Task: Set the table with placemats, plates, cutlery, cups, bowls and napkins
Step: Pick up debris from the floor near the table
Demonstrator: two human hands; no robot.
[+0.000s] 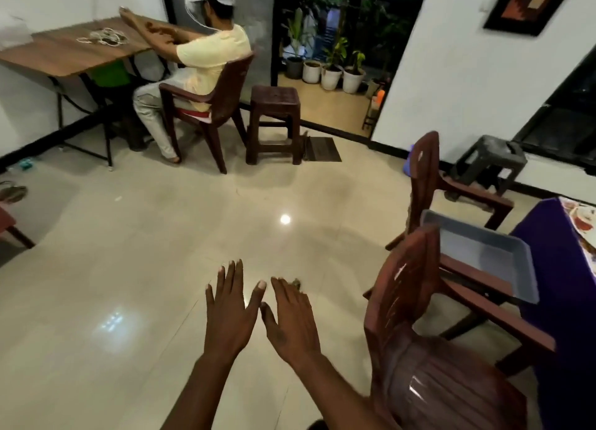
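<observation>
My left hand [233,313] and my right hand [292,320] are stretched out side by side over the tiled floor, palms down, fingers straight, holding nothing. At the far right edge stands a table under a purple cloth [554,268], and a patterned placemat [582,220] lies on its top corner. A grey plastic tray [483,252] rests on the seat of a brown chair [429,184] beside that table. No plates, cups or cutlery show in this view.
A second brown chair [419,349] stands close at my right. Across the room a person in a headset sits on a chair [206,104] at a wooden table [64,52]. A brown stool [274,123] and a grey stool [490,162] stand by the walls.
</observation>
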